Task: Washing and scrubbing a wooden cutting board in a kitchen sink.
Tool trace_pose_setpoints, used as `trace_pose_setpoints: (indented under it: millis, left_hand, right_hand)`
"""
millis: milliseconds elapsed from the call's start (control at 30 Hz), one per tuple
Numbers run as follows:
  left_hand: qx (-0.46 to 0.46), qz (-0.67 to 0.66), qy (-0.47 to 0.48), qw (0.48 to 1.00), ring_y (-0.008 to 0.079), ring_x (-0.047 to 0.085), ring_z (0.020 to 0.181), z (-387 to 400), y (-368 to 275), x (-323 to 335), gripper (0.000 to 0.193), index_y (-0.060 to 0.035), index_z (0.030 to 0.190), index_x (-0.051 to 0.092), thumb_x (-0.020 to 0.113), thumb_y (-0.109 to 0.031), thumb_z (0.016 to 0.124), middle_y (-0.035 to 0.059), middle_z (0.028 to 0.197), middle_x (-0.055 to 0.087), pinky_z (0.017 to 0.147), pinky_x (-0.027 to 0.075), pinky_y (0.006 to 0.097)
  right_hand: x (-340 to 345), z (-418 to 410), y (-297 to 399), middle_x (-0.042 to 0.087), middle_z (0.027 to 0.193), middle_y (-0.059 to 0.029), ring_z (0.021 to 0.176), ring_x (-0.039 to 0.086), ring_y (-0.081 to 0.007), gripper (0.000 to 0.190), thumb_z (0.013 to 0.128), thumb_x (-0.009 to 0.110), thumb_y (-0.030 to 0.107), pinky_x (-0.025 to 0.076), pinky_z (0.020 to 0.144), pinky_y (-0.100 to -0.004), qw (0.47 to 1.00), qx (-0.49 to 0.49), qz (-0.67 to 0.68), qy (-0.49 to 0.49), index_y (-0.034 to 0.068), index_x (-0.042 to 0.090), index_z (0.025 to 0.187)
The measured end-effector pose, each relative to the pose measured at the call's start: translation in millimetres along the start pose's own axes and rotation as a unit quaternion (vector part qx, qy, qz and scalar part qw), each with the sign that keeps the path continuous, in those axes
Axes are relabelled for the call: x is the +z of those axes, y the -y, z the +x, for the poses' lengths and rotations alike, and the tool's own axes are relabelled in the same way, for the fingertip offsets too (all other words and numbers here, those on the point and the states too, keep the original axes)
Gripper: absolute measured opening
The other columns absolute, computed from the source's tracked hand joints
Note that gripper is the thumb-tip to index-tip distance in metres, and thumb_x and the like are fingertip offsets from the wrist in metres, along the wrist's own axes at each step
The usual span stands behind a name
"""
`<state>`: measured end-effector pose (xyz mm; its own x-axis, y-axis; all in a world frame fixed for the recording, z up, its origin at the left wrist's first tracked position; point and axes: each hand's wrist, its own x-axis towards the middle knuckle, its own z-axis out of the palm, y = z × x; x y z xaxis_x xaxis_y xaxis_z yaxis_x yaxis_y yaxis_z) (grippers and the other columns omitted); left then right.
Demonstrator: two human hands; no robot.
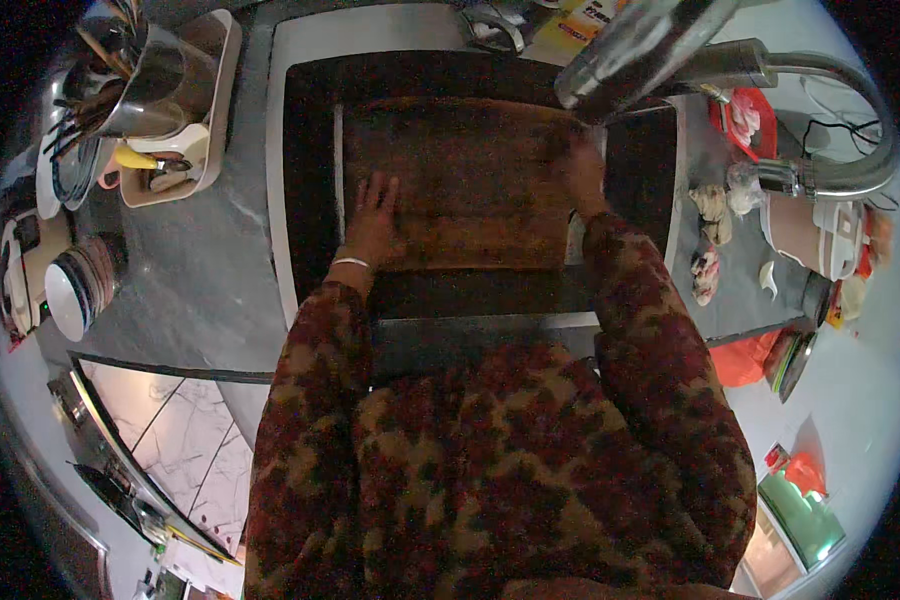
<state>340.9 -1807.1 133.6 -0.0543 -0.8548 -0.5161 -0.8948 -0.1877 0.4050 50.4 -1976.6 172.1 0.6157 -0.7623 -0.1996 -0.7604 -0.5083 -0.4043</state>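
Observation:
A wooden board [472, 180] lies across the dark basin of a sink [279, 150] in front of me. My left hand [375, 217] rests on the board's left part, fingers spread and pointing away from me, with a light band at the wrist. At the board's right edge is my right hand [581, 169], blurred and dim; whether its fingers grip anything does not show. A metal faucet spout [615, 67] reaches over the far right of the sink, close above my right hand.
On the left counter [195, 255] stand a utensil holder [161, 82], a cream tray [221, 112] and stacked bowls [75, 292]. To the right are a red basket [746, 124], a curved faucet hose [862, 165], a plastic container [802, 232] and small cloth-like items [711, 214].

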Motion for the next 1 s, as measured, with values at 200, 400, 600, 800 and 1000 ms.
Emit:
trace_pose_setpoints:
  millis: [200, 400, 600, 800, 1000]
  left_hand:
    - [-0.022, 0.034, -0.032, 0.999, 0.0413, 0.007, 0.138, 1.7, -3.1, 5.6, 0.091, -0.0127, 0.145, 0.017, 0.066, -0.019, 0.068, 0.0161, 0.151, 0.009, 0.112, 0.021, 0.0445]
    - [-0.008, 0.031, -0.044, 0.999, 0.0424, 0.007, 0.138, 3.6, -8.1, 4.4, 0.092, -0.0123, 0.145, 0.018, 0.067, -0.018, 0.068, 0.0162, 0.151, 0.008, 0.111, 0.022, 0.0456]
    - [-0.025, 0.023, -0.001, 0.999, 0.0424, 0.006, 0.138, 8.0, -16.1, -6.1, 0.096, -0.0117, 0.145, 0.016, 0.073, -0.019, 0.067, 0.0153, 0.151, 0.005, 0.111, 0.023, 0.0463]
    - [-0.004, 0.059, -0.022, 0.998, 0.0436, 0.013, 0.136, 12.7, -22.7, -4.0, 0.089, -0.0111, 0.145, 0.016, 0.067, -0.016, 0.072, 0.0163, 0.150, 0.011, 0.109, 0.027, 0.0468]
    - [0.000, 0.068, -0.098, 0.993, 0.0433, 0.015, 0.136, -4.0, -2.2, 11.9, 0.087, -0.0101, 0.144, 0.016, 0.066, -0.015, 0.073, 0.0173, 0.149, 0.015, 0.109, 0.027, 0.0457]
  right_hand:
    - [103.3, -51.1, 31.1, 0.065, 0.091, -0.0124, 0.078, 0.062, -0.0295, 0.033, 0.080, 0.061, 0.031, 0.050, 0.068, -0.0448, 0.968, -0.186, -0.088, -0.143, 0.007, 0.065, 0.102]
    - [45.6, 12.6, -44.1, 0.062, 0.101, -0.0163, 0.089, 0.061, -0.0338, 0.026, 0.086, 0.054, 0.018, 0.048, 0.079, -0.0487, 0.944, 0.142, 0.294, -0.050, 0.005, 0.061, 0.108]
    - [118.4, -16.9, -7.6, 0.062, 0.096, -0.0146, 0.082, 0.061, -0.0342, 0.023, 0.085, 0.055, 0.017, 0.048, 0.069, -0.0486, 0.904, -0.122, -0.109, -0.394, 0.003, 0.062, 0.102]
    - [31.8, 32.8, -107.6, 0.061, 0.095, -0.0120, 0.079, 0.060, -0.0268, 0.021, 0.084, 0.058, 0.019, 0.048, 0.064, -0.0389, 0.998, 0.018, 0.009, -0.062, 0.005, 0.063, 0.099]
    - [102.3, -12.8, -61.4, 0.061, 0.089, -0.0093, 0.074, 0.060, -0.0217, 0.021, 0.080, 0.064, 0.023, 0.047, 0.061, -0.0312, 0.962, -0.169, -0.100, -0.191, 0.009, 0.065, 0.095]
